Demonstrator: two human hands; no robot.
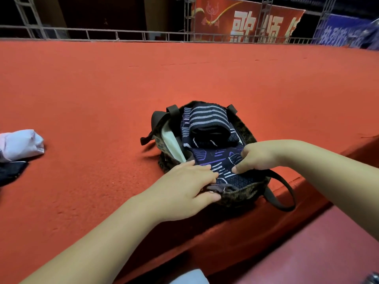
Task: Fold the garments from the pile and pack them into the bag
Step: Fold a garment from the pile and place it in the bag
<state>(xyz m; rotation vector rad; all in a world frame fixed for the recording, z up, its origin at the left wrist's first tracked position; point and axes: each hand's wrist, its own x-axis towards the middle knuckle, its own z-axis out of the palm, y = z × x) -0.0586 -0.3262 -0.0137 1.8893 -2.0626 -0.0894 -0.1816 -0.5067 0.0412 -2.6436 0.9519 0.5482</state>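
Observation:
A dark brown patterned bag lies open on the red carpeted platform, near its front edge. Inside it a folded navy garment with white stripes sits at the far end, and a navy garment with purple and white dashes lies nearer me. My left hand grips the bag's near rim by the zipper end, fingers resting on the patterned garment. My right hand is curled with its fingertips pressed into that same garment inside the bag.
At the far left lie a pale lilac garment and a dark garment. The bag's strap loops over the platform's front edge. A metal railing and banners stand behind the platform.

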